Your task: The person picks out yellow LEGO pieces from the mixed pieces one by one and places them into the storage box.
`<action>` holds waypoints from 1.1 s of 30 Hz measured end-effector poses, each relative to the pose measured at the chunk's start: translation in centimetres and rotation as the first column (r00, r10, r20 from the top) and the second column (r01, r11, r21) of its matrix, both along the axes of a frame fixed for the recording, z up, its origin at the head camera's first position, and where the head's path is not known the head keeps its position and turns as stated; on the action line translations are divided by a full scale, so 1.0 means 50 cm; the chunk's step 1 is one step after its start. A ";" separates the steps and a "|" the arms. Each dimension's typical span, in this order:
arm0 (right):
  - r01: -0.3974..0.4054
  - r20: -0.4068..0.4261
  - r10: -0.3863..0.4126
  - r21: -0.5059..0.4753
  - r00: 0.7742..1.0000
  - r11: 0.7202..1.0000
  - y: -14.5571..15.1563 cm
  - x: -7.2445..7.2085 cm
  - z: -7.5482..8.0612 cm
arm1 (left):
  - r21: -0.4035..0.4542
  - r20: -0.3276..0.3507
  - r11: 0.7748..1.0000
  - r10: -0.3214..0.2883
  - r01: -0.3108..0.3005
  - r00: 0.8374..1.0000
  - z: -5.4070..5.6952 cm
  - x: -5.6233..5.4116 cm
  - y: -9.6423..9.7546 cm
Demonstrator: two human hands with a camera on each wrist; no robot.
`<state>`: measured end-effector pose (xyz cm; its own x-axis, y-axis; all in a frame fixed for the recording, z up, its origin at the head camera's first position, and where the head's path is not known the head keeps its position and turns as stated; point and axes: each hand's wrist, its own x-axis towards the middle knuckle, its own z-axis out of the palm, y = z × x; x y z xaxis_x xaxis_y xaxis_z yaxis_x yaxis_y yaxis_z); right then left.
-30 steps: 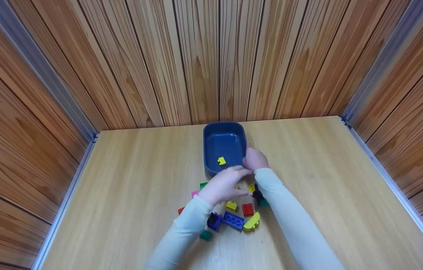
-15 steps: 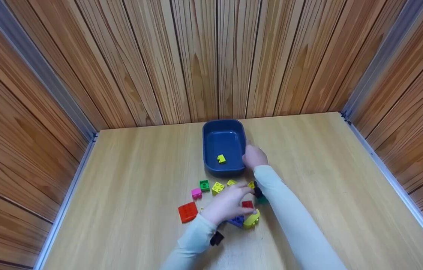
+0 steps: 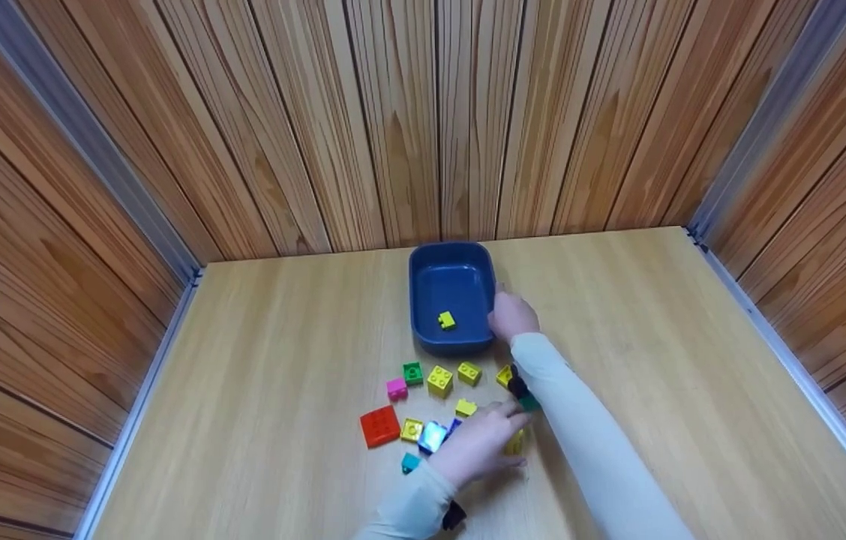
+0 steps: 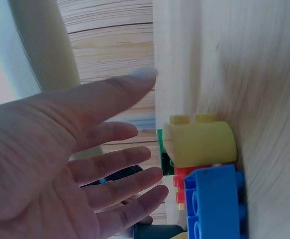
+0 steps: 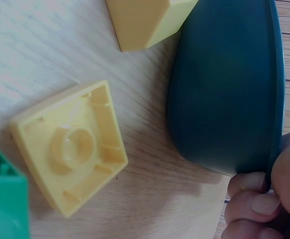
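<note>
My right hand [image 3: 514, 315] pinches the right rim of a dark blue bin [image 3: 451, 289], thumb and fingers on either side of it in the right wrist view. A small yellow toy brick [image 3: 446, 321] lies inside the bin. My left hand [image 3: 477, 444] reaches low over the loose bricks, fingers extended and thumb apart. In the left wrist view the palm holds nothing. Just past its fingertips stand a rounded yellow brick [image 4: 204, 143] and a long blue brick [image 4: 217, 204], with a red brick [image 4: 179, 184] partly hidden behind them. In the head view the left hand covers several bricks.
Around the bin's near side lie a green brick [image 3: 412, 373], a pink brick [image 3: 397, 388], a flat red brick [image 3: 380, 427] and several yellow bricks. An upturned yellow brick [image 5: 75, 144] sits by the right wrist. Wood-panelled walls [image 3: 393, 135] enclose the table.
My left hand has moved from beside the bin's near edge toward me and slightly right, over the front bricks, uncovering those behind. The right hand keeps its grip on the bin rim.
</note>
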<state>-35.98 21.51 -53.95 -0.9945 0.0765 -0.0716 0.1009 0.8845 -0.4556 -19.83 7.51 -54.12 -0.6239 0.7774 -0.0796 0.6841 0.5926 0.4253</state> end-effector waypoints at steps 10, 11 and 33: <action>-0.006 -0.008 0.006 -0.006 1.000 1.000 0.002 0.000 0.000 | -0.042 -0.030 0.999 -0.028 0.027 0.999 -0.012 0.007 0.010; -0.006 -0.017 0.006 -0.003 1.000 1.000 0.002 0.001 0.000 | -0.048 -0.041 0.998 -0.030 0.028 0.999 -0.013 0.007 0.012; -0.004 0.017 0.005 -0.044 1.000 0.999 0.003 -0.003 -0.001 | -0.119 -0.130 0.991 -0.076 0.061 0.989 -0.015 0.021 0.024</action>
